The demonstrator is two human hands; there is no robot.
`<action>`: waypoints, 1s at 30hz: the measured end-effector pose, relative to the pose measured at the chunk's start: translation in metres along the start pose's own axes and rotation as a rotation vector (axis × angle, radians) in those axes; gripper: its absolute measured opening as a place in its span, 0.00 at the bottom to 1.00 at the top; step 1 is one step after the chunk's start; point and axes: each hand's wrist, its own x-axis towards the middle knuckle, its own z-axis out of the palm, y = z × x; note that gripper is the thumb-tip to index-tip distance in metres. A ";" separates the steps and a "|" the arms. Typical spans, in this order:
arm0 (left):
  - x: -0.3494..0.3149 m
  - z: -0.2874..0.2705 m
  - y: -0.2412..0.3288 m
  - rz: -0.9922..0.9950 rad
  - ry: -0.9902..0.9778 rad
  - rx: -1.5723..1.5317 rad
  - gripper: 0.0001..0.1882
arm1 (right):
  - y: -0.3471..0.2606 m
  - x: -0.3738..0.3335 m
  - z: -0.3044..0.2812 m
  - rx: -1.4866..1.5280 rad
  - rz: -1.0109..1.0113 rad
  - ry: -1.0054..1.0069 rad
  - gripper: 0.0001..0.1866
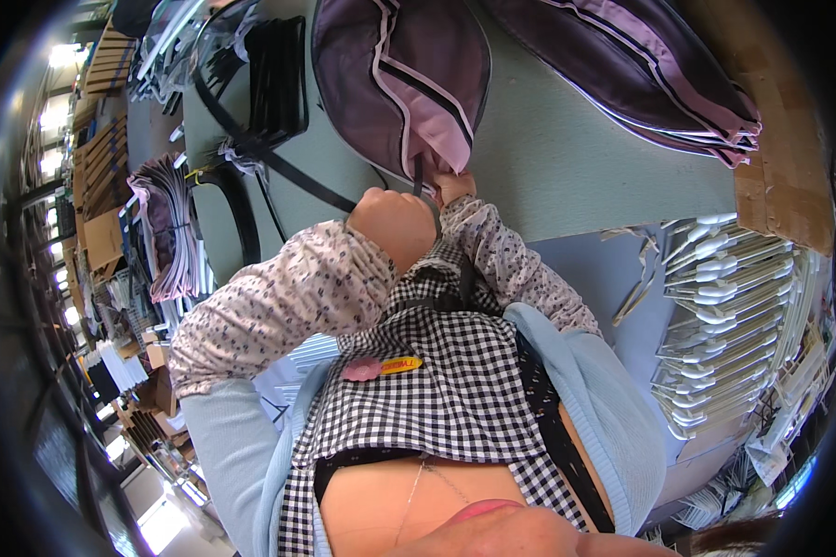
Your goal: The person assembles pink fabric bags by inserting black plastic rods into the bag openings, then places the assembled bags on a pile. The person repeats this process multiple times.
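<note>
**Strap and bag piece in hand, looks part-finished**

Nearest: checked apron (427, 371), floral sleeves. Left hand (395, 227) curled in a fist round a black strap (293, 169). Right hand (456, 187) pinches the narrow near end of a purple bag piece (418, 56); its fingertips are partly hidden. Bag piece lies on the grey-green table (548, 158), just beyond both hands, pointed end toward the person.

Progress, as judged: pink and black trim is already on the bag piece. The strap reaches its near end, but whether it's fastened there, can't tell. A long loose run trails off left, so the strap part looks unfinished.

Around: white rods (706, 320) below the table's right edge, a pink-purple stack (163, 232) at left. Farther: bundled black straps (283, 79) at upper left; more trimmed bag pieces (641, 74) piled at upper right, no straps visible on them, beside cardboard (785, 148).
</note>
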 end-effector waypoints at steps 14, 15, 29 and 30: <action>0.009 0.056 -0.056 -0.365 -0.240 -0.674 0.12 | -0.067 -0.088 0.013 -0.786 -0.349 -0.713 0.31; -0.004 0.056 -0.062 -0.342 -0.155 -0.741 0.14 | -0.096 -0.094 0.018 -0.881 -0.442 -0.910 0.33; -0.125 -0.020 -0.122 -0.036 0.251 -1.586 0.18 | -0.228 -0.025 0.113 -1.148 -1.884 -0.755 0.11; -0.149 -0.019 -0.127 -0.157 0.047 -1.778 0.17 | -0.244 -0.024 0.118 -1.221 -1.834 -0.697 0.14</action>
